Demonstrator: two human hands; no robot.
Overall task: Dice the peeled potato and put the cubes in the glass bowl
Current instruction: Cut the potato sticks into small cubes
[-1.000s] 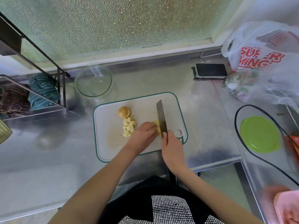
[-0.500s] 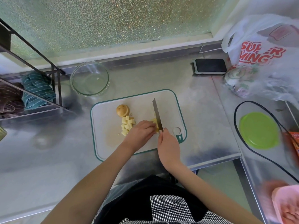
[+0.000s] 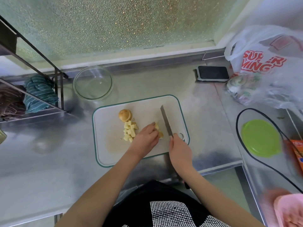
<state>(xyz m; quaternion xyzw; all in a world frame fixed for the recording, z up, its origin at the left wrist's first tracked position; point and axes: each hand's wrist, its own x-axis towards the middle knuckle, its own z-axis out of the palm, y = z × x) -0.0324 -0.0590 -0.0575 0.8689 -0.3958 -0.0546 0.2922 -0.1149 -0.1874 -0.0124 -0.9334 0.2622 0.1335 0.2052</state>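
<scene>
Centre frame, on cutting board (image 3: 114, 154): left hand (image 3: 145, 137) pinches potato piece (image 3: 158, 130), right hand (image 3: 180, 149) grips knife (image 3: 166, 122) just beside it. Cubes (image 3: 130, 131) piled left; glass bowl (image 3: 93, 82) upper left, probably empty.

Hands: I counted two, a left hand (image 3: 145, 136) and a right hand (image 3: 179, 149).
Knives: I saw one knife (image 3: 166, 122).
Cutting boards: one cutting board (image 3: 144, 105).
Glass bowls: one glass bowl (image 3: 93, 82).
Potato cubes: I could not count the heap of potato cubes (image 3: 130, 131) exactly; over a dozen.
Phones: one phone (image 3: 212, 73).
Green lids: one green lid (image 3: 260, 140).
</scene>
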